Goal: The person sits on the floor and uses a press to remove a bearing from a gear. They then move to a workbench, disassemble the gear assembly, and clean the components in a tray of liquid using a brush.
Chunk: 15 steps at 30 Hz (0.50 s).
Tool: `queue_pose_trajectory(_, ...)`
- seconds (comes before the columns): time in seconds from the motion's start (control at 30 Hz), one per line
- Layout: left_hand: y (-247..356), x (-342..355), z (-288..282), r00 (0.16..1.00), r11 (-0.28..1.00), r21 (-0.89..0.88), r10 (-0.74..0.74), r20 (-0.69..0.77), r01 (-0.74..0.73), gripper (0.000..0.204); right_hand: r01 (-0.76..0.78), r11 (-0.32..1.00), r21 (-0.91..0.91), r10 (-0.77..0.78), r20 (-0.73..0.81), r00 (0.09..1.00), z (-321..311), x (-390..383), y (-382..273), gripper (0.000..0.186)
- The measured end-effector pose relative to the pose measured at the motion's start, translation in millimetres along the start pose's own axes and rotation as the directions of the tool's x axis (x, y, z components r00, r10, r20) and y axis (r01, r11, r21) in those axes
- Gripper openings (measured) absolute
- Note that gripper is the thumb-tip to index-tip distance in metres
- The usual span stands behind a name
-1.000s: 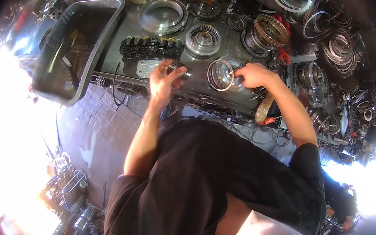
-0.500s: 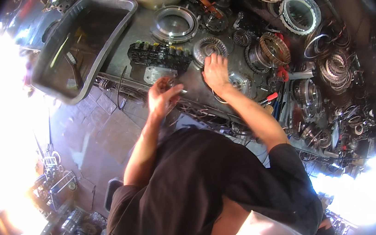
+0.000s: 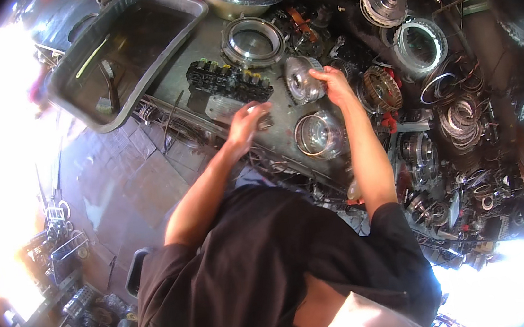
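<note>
My left hand [image 3: 247,121] is closed on a small metal part [image 3: 264,122], mostly hidden by the fingers and blurred, near the bench's front. Just behind it lie a silver finned plate [image 3: 222,108] and a black valve body [image 3: 220,76] with yellow-topped cylinders. My right hand [image 3: 334,82] grips a toothed silver drum [image 3: 300,80] by its right side, thumb on it, tilted up off the flat. Below it on the metal bench [image 3: 171,68] sits a round silver part [image 3: 318,132] with a thin ring on it. A wide flanged steel ring [image 3: 252,39] lies farther back.
A grey tray [image 3: 194,13] of dark liquid with a brush stands left on the bench. A steel bowl [image 3: 233,8] is at the back. Rings, a bronze-toothed drum [image 3: 384,89] and stacked plates [image 3: 462,120] crowd the right. Metal parts lie on the floor lower left.
My right hand has left the round part near the bench edge, moved back to the toothed drum and lifted it. My left hand, still holding the small part, moved down, then rightward.
</note>
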<state>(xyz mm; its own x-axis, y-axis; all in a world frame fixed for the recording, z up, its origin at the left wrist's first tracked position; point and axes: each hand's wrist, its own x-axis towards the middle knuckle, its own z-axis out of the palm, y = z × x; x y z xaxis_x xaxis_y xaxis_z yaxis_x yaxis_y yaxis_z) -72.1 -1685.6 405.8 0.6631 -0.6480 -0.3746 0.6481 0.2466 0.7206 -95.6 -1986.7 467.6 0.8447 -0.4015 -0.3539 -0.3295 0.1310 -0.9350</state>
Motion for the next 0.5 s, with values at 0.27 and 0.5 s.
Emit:
queue_pose_trajectory(0.27, -11.5, 67.8, 45.0, 0.805, 0.434, 0.679, 0.348, 0.480, -0.592, 0.069, -0.123, 0.989, 0.076, 0.117, 0.079, 0.990, -24.2, 37.8, 2.9, 0.018)
queue_pose_trajectory(0.5, 8.3, 86.6, 65.8, 0.887, -0.118, 0.882, -0.137, 0.441, -0.457, 0.078, -0.121, 0.991, 0.055, 0.115, 0.109, 0.987, -19.3, 44.2, -0.8, 0.016)
